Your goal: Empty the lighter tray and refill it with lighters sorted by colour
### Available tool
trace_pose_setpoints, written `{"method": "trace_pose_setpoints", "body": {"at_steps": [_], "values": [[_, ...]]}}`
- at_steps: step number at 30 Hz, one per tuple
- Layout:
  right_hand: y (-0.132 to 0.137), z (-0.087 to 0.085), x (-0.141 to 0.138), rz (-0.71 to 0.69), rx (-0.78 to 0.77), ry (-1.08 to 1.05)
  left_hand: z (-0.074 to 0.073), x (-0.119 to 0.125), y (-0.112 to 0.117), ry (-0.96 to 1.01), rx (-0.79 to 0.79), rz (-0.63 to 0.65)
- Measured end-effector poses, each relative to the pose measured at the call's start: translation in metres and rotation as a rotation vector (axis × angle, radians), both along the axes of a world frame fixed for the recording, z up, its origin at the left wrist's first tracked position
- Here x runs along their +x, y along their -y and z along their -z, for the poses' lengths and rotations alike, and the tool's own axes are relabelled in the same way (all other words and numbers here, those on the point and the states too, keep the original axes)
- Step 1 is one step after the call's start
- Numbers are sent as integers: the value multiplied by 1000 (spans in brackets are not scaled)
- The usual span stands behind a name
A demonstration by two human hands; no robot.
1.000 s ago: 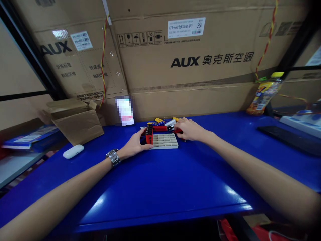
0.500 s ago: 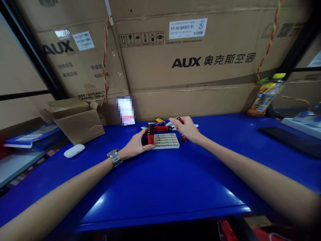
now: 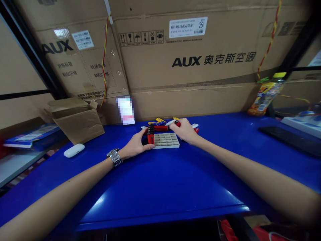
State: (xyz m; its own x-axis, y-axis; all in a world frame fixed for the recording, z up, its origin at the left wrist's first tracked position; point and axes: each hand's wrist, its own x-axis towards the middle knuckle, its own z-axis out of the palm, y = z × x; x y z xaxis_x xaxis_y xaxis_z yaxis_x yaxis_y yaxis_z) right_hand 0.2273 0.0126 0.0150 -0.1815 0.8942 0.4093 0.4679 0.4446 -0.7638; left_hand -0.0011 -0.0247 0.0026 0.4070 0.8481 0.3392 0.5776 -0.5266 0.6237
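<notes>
My left hand (image 3: 139, 142) grips a red block with a black studded top (image 3: 150, 135), its thumb along the near end; I cannot tell exactly what the block is. Right beside it lies a pale grey compartment tray (image 3: 167, 146), flat on the blue table, its small cells facing up. My right hand (image 3: 186, 130) is closed around a red-and-black piece (image 3: 177, 123) just beyond the tray's far right corner; fingers cover most of it. Between the hands runs a red bar (image 3: 161, 128), behind the tray. A small yellow item (image 3: 159, 120) lies among other slim pieces at the back.
A large cardboard box (image 3: 200, 77) stands along the back of the blue table (image 3: 160, 187). To the left are an open small carton (image 3: 80, 124), a white earbud case (image 3: 74, 150) and a blurred phone (image 3: 125, 110). A drink bottle (image 3: 267, 95) and a black slab (image 3: 288, 140) are right.
My right hand has come left and slightly lower with the red-and-black piece, toward the red bar. My left hand and the tray stay in place.
</notes>
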Motion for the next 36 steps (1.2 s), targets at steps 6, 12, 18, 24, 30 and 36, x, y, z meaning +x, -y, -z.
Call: {"method": "trace_pose_setpoints", "body": {"at_steps": [6, 12, 18, 24, 30, 36], "values": [[-10, 7, 3, -164, -20, -34, 0, 1, 0, 25, -24, 3], [-18, 7, 10, -197, 59, -74, -2, 1, 1, 18, -57, 13], [-10, 6, 7, -333, -15, -218, -2, 2, 1, 36, -64, 21], [-13, 6, 4, -200, 42, -294, -3, 2, 2, 9, -58, 37], [-9, 3, 3, -277, -48, -396, -2, 1, 2, 23, -39, 49], [-4, -3, 4, -216, -318, -579, -3, 2, 3, -9, -26, 21]]}}
